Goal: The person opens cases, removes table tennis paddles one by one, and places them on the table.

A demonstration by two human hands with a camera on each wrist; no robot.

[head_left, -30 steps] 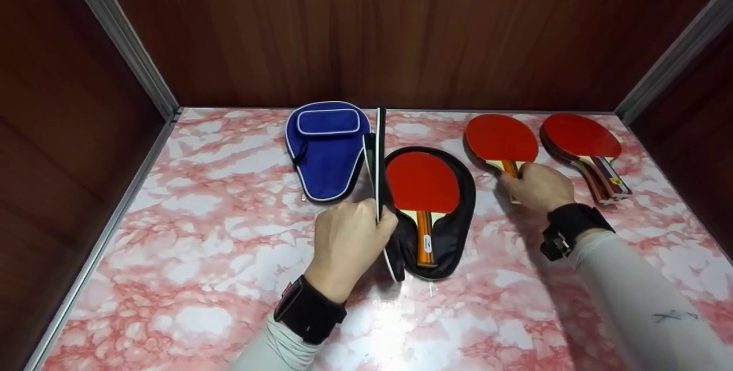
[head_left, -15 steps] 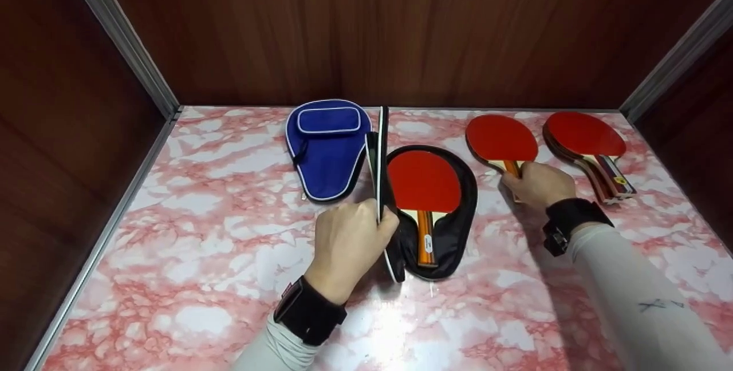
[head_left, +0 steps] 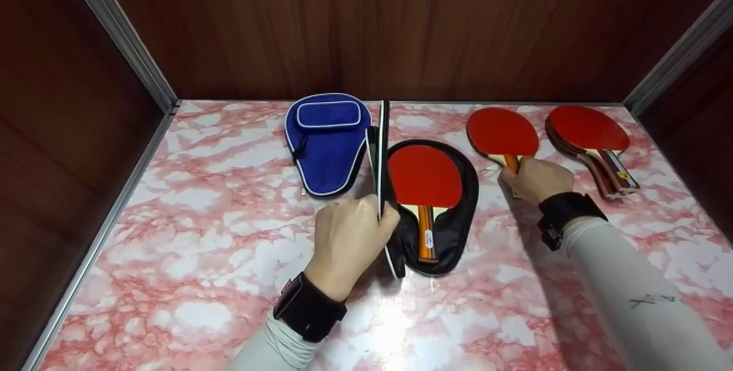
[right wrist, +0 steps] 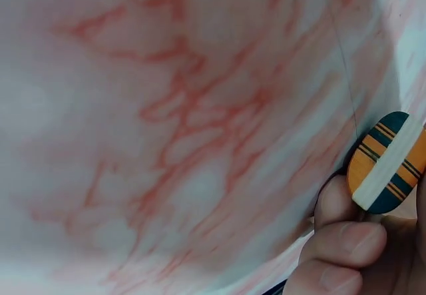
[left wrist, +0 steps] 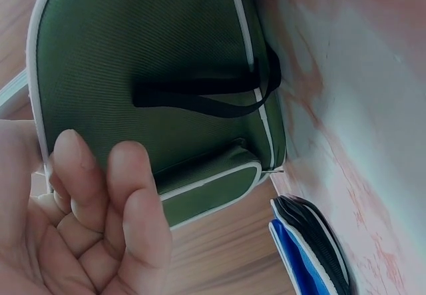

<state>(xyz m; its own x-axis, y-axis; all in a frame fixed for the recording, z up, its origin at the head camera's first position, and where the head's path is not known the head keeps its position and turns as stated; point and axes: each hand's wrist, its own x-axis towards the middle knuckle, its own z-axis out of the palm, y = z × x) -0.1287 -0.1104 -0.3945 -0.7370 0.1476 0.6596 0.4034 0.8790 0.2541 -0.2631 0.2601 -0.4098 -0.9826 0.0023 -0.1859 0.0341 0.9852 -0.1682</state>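
Observation:
My left hand (head_left: 352,236) pinches the edge of the raised flap of a table tennis bat case. The flap's outside (left wrist: 180,35) is green with white piping and a black strap. The case's black inside (head_left: 461,239) lies spread on the table, with a red table tennis bat (head_left: 425,176) resting in it, handle towards me. My right hand (head_left: 538,181) grips the handle of another red bat (head_left: 503,132), to the right of the case. In the right wrist view, the striped butt of the handle (right wrist: 386,165) shows beside curled fingers.
A blue bat case (head_left: 327,153) with a small front pocket lies left of the raised flap. At the far right, several red bats (head_left: 590,127) are stacked. Brown wooden panels (head_left: 366,27) enclose the pink marbled table (head_left: 189,256) at the back and sides.
The head view has tilted slightly, so the table sits a little higher in it. Both hands keep their holds on the flap and the bat handle; the right forearm has shifted slightly left.

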